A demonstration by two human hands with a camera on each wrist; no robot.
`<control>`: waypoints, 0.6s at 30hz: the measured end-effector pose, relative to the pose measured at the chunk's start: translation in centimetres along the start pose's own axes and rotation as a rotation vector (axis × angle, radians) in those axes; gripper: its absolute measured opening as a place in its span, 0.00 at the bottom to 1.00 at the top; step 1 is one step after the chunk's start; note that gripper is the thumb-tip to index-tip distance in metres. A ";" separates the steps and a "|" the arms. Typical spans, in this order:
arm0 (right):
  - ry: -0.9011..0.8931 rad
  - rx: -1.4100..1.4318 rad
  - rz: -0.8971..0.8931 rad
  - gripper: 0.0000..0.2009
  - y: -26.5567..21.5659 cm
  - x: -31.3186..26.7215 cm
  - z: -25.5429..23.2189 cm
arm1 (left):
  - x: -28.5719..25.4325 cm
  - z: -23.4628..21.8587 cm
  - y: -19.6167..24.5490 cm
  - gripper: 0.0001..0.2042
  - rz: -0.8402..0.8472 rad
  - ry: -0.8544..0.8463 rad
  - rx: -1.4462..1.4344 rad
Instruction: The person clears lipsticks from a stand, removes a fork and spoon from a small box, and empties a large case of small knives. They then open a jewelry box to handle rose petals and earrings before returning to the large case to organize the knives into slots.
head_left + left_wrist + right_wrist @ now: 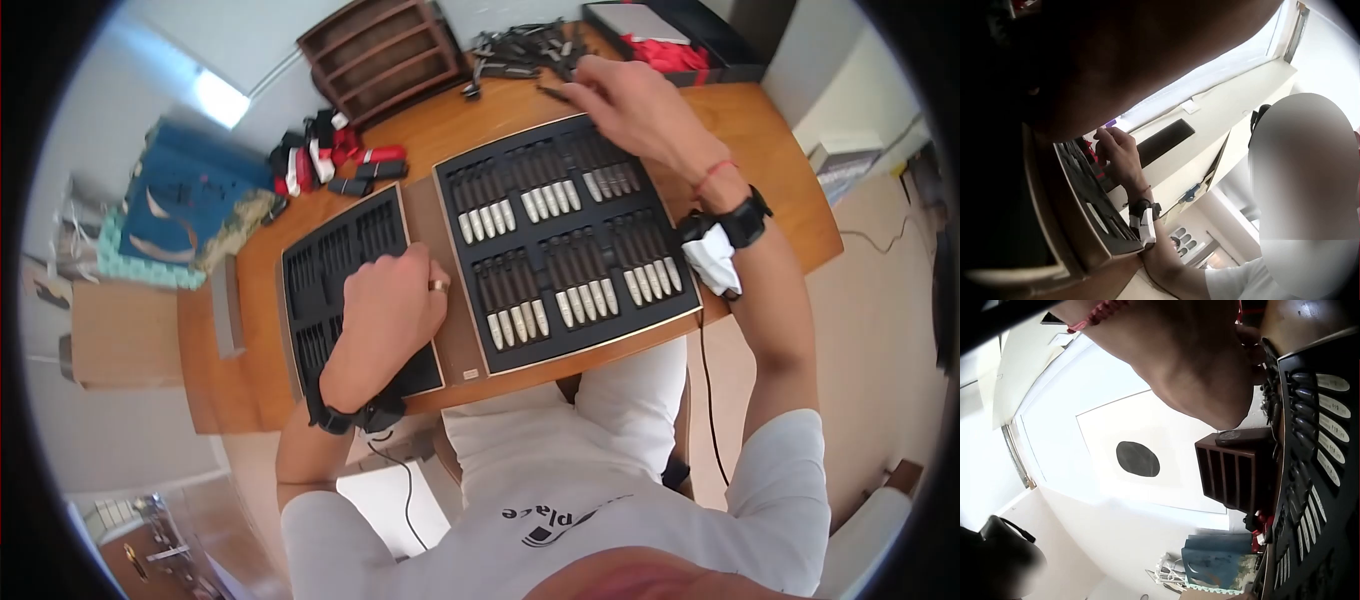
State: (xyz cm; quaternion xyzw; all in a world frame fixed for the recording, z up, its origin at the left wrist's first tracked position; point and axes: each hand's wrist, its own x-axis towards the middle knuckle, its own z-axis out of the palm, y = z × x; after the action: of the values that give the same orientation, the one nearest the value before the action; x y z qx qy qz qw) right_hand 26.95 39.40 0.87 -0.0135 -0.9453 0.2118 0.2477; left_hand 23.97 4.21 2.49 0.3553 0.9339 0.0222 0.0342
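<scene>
A wide two-part case lies open, its right tray (590, 340) holding rows of dark-stemmed pieces with pale, printed tips (1334, 412). The left tray (308, 378) has dark slotted sections. Over its inner edge rests my left hand (390, 305), knuckles up and a ring on one finger; its fingertips are hidden below. Beyond the right tray's far edge, my right hand (640, 110) pinches a slim dark piece (552, 93) between thumb and fingers. A loose heap of similar dark pieces (515, 50) lies just past it.
At the back stands a brown compartmented rack (385, 55). Red, white and black bundles (320, 160) lie left of it. A black box with red cloth (665, 55) sits at the back right, and a blue foam-edged sheet (190, 200) at the left.
</scene>
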 end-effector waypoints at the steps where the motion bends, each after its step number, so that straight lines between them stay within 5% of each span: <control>1: 0.025 -0.003 0.015 0.15 -0.2 -0.1 0.1 | 0.4 -0.6 0.7 0.10 0.023 0.006 0.016; 3: 0.051 0.006 -0.022 0.15 -0.4 -0.2 0.0 | 1.0 -1.6 1.1 0.14 -0.174 0.026 0.196; 12: 0.133 -0.058 -0.011 0.16 0.2 0.3 -0.9 | 2.0 0.0 -0.4 0.19 -0.072 -0.027 0.241; 15: 0.247 -0.093 -0.101 0.16 0.0 0.0 -3.1 | 3.4 0.6 0.9 0.21 -0.029 0.022 0.062; 18: 0.290 -0.193 -0.104 0.18 -3.4 -1.9 -10.3 | 5.6 -0.1 3.0 0.24 -0.049 -0.209 -0.341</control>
State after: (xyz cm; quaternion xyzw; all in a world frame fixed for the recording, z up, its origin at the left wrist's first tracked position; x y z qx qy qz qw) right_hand 33.77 40.12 9.52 -0.0185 -0.9151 0.1027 0.3896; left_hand 21.78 10.19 2.53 0.3219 0.9164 0.1421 0.1910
